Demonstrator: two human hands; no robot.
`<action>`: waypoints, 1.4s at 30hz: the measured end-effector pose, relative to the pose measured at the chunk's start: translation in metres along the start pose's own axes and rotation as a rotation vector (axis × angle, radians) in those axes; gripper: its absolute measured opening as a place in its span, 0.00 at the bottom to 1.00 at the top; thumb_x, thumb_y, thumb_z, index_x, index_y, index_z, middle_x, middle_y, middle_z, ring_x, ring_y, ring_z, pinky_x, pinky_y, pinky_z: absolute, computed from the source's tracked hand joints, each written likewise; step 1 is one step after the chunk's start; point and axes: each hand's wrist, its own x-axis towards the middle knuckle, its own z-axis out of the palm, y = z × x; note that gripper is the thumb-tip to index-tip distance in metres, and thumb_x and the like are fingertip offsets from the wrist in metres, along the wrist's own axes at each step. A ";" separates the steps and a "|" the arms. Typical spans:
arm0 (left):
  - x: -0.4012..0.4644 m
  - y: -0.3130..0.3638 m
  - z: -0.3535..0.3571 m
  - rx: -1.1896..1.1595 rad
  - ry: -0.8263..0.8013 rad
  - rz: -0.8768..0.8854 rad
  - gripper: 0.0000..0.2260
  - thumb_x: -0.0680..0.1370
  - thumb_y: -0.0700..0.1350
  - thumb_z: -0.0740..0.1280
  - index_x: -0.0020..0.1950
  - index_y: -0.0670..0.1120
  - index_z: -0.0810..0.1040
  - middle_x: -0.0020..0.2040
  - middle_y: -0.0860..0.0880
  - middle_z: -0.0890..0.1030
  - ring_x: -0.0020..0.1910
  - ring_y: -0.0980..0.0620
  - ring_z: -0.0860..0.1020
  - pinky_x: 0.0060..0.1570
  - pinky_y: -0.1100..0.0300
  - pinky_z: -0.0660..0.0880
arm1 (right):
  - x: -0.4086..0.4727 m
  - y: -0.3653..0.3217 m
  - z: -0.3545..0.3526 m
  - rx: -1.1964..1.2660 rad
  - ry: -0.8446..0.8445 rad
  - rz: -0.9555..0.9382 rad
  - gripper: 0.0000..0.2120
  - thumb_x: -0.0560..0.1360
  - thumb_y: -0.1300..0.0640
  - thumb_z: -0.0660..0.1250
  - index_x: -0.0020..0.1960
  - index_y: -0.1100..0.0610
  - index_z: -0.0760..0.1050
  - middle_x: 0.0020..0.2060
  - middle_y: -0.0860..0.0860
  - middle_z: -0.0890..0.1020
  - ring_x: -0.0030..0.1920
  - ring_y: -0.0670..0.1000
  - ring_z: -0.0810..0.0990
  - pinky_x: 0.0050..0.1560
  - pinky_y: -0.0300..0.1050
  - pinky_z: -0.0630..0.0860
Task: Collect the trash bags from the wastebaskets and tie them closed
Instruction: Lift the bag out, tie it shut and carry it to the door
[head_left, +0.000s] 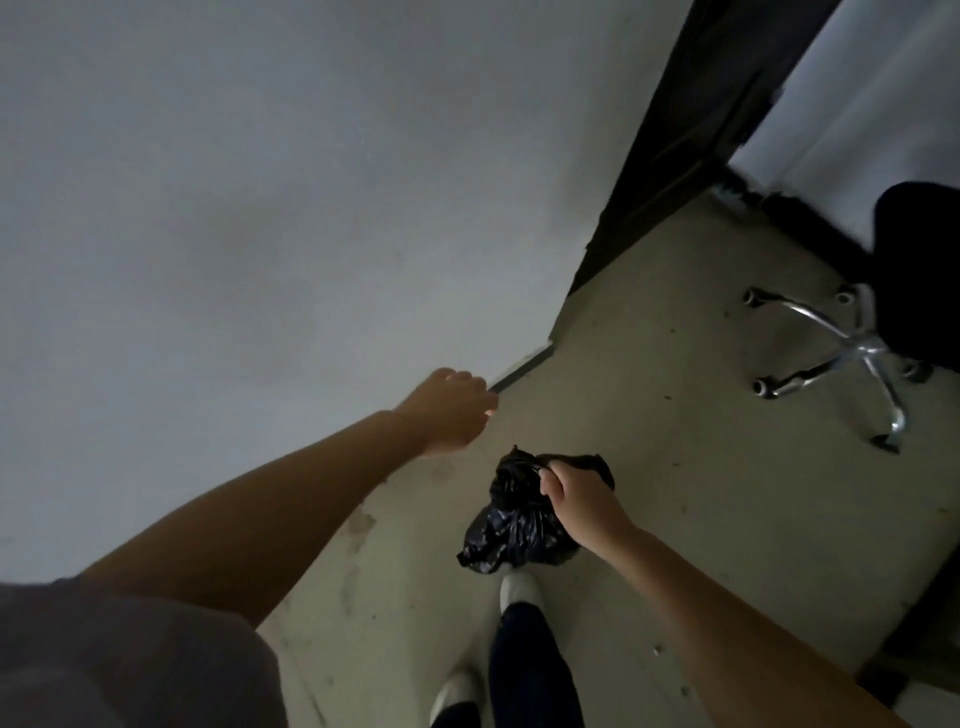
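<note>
No text, label, brand, number or sign can be read anywhere in view.

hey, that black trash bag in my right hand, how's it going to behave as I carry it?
Probably floppy: the black trash bag sags crumpled below the right hand gripping its gathered neck. Likely light, since it looks small. It may swing.

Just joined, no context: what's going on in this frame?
A person is walking across a bare floor carrying a small black trash bag. The right hand holds it by its gathered neck, which looks bunched shut; a knot can't be confirmed. The left hand reaches forward near the white wall, holding nothing. An office chair stands ahead to the right. No wastebasket is in view.
</note>
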 end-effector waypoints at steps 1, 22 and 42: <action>0.010 -0.015 0.011 0.114 0.029 0.016 0.13 0.80 0.46 0.59 0.62 0.48 0.76 0.60 0.46 0.78 0.60 0.47 0.76 0.68 0.50 0.65 | 0.021 0.010 0.013 0.004 -0.037 0.005 0.14 0.82 0.54 0.51 0.41 0.56 0.67 0.26 0.48 0.68 0.24 0.46 0.65 0.26 0.38 0.60; 0.032 -0.150 0.071 0.816 0.236 0.223 0.19 0.81 0.34 0.51 0.41 0.38 0.80 0.50 0.37 0.82 0.54 0.38 0.79 0.72 0.41 0.56 | 0.230 0.119 0.162 -0.218 -0.192 0.074 0.19 0.82 0.54 0.49 0.32 0.51 0.56 0.29 0.49 0.66 0.31 0.53 0.68 0.36 0.47 0.65; -0.061 -0.023 -0.035 0.095 -0.040 -0.297 0.16 0.80 0.44 0.55 0.68 0.45 0.70 0.66 0.44 0.73 0.63 0.46 0.72 0.63 0.51 0.71 | 0.082 -0.095 -0.029 -0.564 -0.103 -0.492 0.16 0.80 0.56 0.54 0.66 0.59 0.65 0.64 0.58 0.70 0.61 0.58 0.72 0.63 0.54 0.69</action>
